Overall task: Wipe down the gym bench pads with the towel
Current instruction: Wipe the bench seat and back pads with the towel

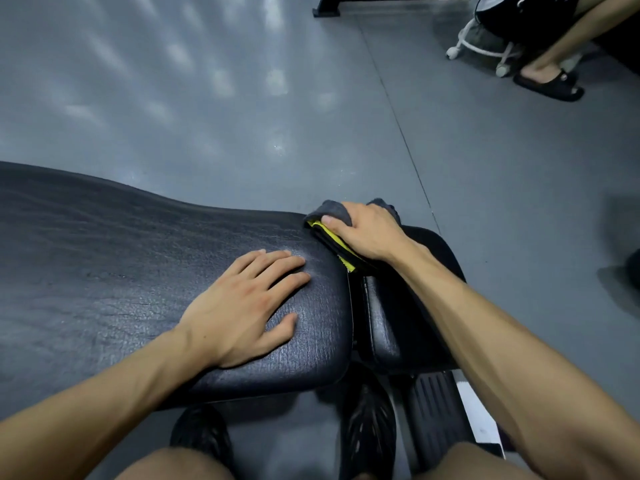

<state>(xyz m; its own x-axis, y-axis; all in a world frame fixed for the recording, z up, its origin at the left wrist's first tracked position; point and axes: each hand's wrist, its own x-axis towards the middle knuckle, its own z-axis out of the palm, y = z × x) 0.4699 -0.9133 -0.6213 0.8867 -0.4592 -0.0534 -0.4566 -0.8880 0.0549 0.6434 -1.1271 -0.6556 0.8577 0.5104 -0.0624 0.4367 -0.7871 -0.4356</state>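
Note:
A long black textured bench pad (121, 258) runs from the left edge toward the middle. A smaller black seat pad (391, 320) sits just right of it, across a narrow gap. My left hand (242, 306) lies flat on the long pad near its right end, fingers spread, holding nothing. My right hand (367, 230) grips a folded grey towel with a yellow edge (332, 237), pressed on the far right corner of the long pad, over the gap.
Grey gym floor (242, 98) stretches beyond the bench. A person's leg with a black sandal (550, 83) and a white wheeled stool base (485, 50) are at the top right. My own black shoes (367, 424) stand under the bench beside a ribbed black footplate (433, 410).

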